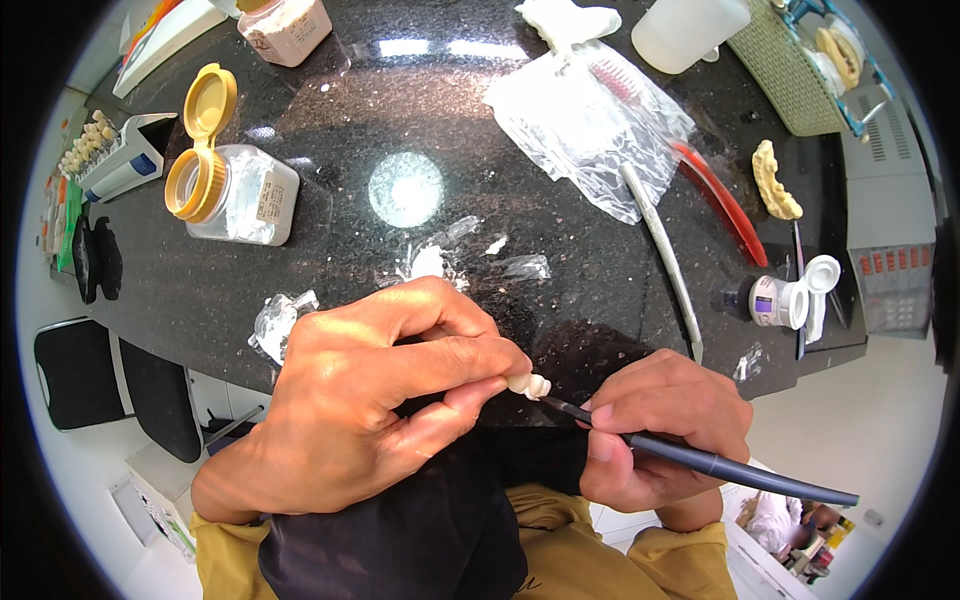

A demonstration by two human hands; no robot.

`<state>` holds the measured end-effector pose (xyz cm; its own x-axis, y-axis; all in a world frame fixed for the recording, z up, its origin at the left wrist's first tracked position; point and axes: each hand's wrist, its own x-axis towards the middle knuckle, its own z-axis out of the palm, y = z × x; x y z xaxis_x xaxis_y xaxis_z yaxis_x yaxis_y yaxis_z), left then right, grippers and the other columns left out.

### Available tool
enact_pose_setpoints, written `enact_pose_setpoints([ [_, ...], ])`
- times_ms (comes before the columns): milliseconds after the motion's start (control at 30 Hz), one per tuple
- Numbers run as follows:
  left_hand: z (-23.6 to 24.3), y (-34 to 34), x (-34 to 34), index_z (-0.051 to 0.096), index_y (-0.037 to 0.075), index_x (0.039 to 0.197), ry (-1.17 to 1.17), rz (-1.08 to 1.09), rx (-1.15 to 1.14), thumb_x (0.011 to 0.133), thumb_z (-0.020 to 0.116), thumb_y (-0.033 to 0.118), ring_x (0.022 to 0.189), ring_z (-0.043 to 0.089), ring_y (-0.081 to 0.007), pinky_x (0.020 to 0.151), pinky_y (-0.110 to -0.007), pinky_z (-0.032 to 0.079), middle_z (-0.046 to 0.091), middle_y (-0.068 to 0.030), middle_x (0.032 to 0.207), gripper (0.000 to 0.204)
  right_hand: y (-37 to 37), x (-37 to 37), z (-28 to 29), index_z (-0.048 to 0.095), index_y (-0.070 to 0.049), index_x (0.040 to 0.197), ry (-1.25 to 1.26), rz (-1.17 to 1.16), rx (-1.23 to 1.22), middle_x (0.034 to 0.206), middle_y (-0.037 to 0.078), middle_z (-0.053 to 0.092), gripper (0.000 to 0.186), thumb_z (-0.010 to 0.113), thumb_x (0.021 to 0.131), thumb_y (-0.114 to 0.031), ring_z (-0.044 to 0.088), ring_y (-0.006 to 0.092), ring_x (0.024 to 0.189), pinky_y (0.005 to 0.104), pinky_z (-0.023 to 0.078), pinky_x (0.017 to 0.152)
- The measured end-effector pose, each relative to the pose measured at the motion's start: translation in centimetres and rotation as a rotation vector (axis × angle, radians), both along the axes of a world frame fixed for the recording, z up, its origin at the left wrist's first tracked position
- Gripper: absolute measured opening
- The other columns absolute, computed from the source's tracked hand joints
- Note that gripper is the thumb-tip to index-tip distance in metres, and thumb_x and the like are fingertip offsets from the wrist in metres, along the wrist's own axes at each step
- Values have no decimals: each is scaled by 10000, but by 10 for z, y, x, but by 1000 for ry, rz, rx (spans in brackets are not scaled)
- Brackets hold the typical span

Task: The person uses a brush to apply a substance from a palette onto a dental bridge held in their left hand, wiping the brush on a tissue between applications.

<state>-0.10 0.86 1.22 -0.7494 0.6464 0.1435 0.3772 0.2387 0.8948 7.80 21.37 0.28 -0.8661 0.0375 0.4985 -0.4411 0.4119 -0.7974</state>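
Between the thumb and fingertips of my left hand (pixel 390 385) is a small whitish dental piece (pixel 530 385), shaped like teeth. My left fingers are closed on it and partly hide it. My right hand (pixel 665 425) is closed round a slim dark-handled brush (pixel 720 463), in a pen-like grip. The brush tip meets or almost meets the dental piece; I cannot tell which. Both hands are at the near edge of a dark speckled worktop (pixel 340 120). Beyond them lies a white powdery smear (pixel 428 262), and another white patch (pixel 277 325) sits beside my left hand.
To the left stand an uncapped yellow-lidded jar (pixel 270 200) and a shade-tab holder (pixel 125 160). Far right of centre are a clear plastic bag (pixel 560 110), a grey rod-like tool (pixel 660 250), a red-handled tool (pixel 725 205), a cream dental cast (pixel 772 182), a small white bottle (pixel 775 302) and a woven basket (pixel 785 75).
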Motion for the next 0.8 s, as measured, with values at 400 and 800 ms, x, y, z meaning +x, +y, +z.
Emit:
enact_pose_setpoints([
  [400,1,1,4,787,17,914,-15,21,11,708,729,-137,771,698,-196,654,-288,548,714,-109,838,264,2,9,5,706,-38,847,-90,-133,-121,754,90,711,96,748,770,1,694,185,639,265,558,586],
  [800,3,1,13,741,-69,933,-235,163,91,791,703,-169,854,719,-157,770,-259,649,685,-129,948,177,16,7,22,704,6,958,-60,-145,-78,833,140,713,170,757,798,30,688,199,707,272,539,635],
])
